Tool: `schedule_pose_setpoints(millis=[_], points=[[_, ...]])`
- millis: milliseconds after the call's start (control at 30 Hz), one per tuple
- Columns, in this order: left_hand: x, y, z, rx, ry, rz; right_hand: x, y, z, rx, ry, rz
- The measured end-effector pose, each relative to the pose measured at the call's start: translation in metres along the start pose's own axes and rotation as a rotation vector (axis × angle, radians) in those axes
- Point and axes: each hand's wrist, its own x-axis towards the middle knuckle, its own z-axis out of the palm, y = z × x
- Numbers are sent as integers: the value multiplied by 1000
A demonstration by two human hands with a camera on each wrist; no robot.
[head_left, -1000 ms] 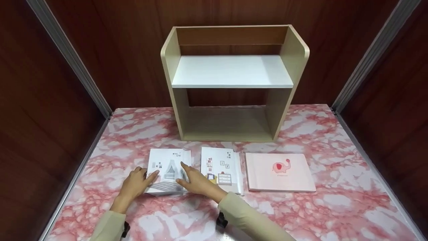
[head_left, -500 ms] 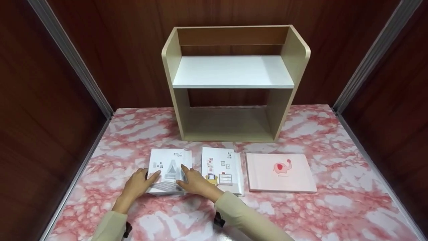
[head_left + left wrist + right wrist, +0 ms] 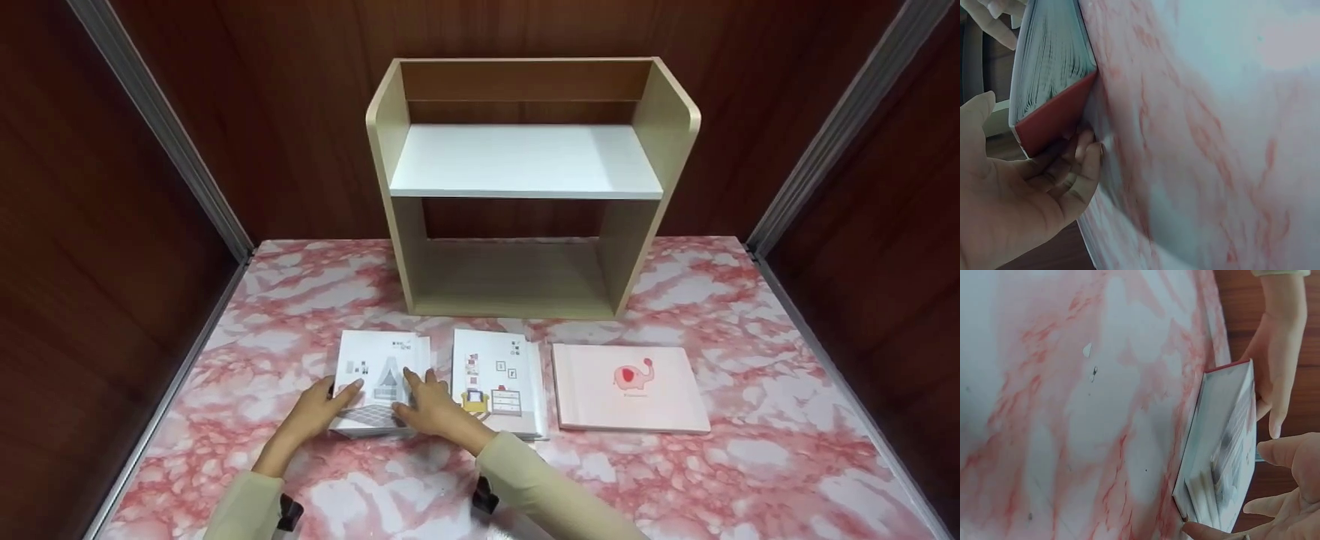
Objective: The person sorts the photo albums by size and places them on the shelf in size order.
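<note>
On the table, the leftmost white photo album (image 3: 375, 379) has a grey room drawing on its cover and a red spine (image 3: 1055, 121). My left hand (image 3: 319, 409) holds its left side, the thumb over the cover and the fingers curled at the lower edge of the spine. From the right, my right hand (image 3: 435, 405) grips the opposite side. Its thumb and forefinger lie over the cover, and in the right wrist view a finger (image 3: 1204, 531) reaches the album's bottom corner. The fanned page edges (image 3: 1053, 56) show in the left wrist view.
A second white album (image 3: 495, 375) lies close beside the right hand, with a pink elephant album (image 3: 630, 386) farther right. Behind them stands a two-tier wooden shelf (image 3: 517, 309) with a white upper board (image 3: 525, 161). Dark wood panels (image 3: 112, 225) enclose the marbled table (image 3: 750, 450).
The left side of the held album has risen and shifted slightly to the right. Both hands keep nearly the same places on it; the other albums stay put.
</note>
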Motion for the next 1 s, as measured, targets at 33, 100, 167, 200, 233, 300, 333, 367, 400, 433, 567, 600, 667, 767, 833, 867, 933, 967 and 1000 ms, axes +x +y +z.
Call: schedule_pose_setpoints(millis=[33,100,167,200,233,300,333,367,400,433,567,600,667,767,833,867,933,967,1000], points=[[0,0,0,-6,-2,-2,0,0,0,10,1,4],[-1,0,1,-13,-4,-6,-1,0,0,40,0,15],[-1,1,2,-15,-4,-3,-2,-1,0,69,-5,28],[0,1,2,-15,-3,1,-2,-1,-1,80,-6,36],[0,2,2,-12,-2,5,-2,-1,-1,91,-9,46],[0,3,3,-9,0,11,-2,0,-2,107,-8,61],[0,3,3,-8,1,12,-2,0,-2,111,-6,63],[0,3,3,-6,2,12,-2,1,-2,114,-1,64],[-1,4,3,-4,3,10,-1,1,-2,116,4,62],[-1,4,3,-3,4,5,-1,2,-2,116,10,57],[-5,4,3,-41,1,-11,-2,3,-1,118,35,39],[-5,4,3,-63,-6,-13,-2,3,-1,119,35,39],[-7,4,3,-105,-18,-13,-2,3,-1,126,29,47],[-8,4,4,-180,-43,-2,-1,2,0,140,18,66],[-9,4,4,-217,-46,6,-1,2,0,145,17,77],[-9,4,4,-236,-48,11,0,2,0,143,21,79],[-10,5,4,-267,-52,17,0,2,1,127,28,77],[-10,5,4,-286,-55,15,0,2,2,115,31,76],[-11,4,4,-303,-64,13,0,2,2,107,35,71]])
